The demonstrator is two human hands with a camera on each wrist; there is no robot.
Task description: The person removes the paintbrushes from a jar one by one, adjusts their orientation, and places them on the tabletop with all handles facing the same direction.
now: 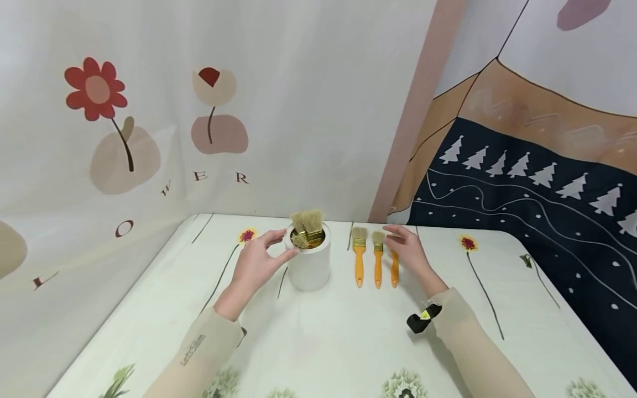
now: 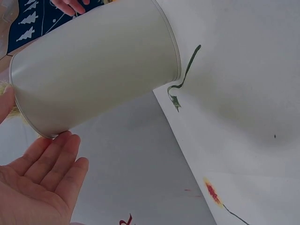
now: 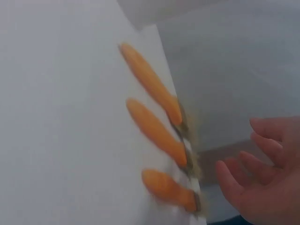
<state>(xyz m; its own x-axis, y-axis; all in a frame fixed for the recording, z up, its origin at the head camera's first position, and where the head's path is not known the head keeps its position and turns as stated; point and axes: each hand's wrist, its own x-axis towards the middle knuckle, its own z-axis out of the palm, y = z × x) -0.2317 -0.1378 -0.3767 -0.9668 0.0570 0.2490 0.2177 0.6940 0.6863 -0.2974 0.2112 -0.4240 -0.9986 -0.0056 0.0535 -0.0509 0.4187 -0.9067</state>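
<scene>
A white cylindrical container (image 1: 309,268) stands upright on the table, paintbrushes (image 1: 307,222) sticking out of it bristles up. My left hand (image 1: 255,264) is at its left side; in the left wrist view the fingertips touch the rim and the fingers (image 2: 54,164) are loosely extended. To the right lie three paintbrushes with orange handles in a row: a left one (image 1: 359,257), a middle one (image 1: 378,260) and a right one (image 1: 395,270). Over the right one's bristle end hovers my right hand (image 1: 410,251), its fingers loosely bent with nothing in them. That brush's bristles are hidden in the head view.
A white tablecloth (image 1: 338,342) printed with flowers covers the table. Behind it hangs a pale curtain (image 1: 308,110) with flowers and letters. At the right is a dark cloth (image 1: 497,193) with tree prints. A black strap device (image 1: 423,319) sits on the right wrist.
</scene>
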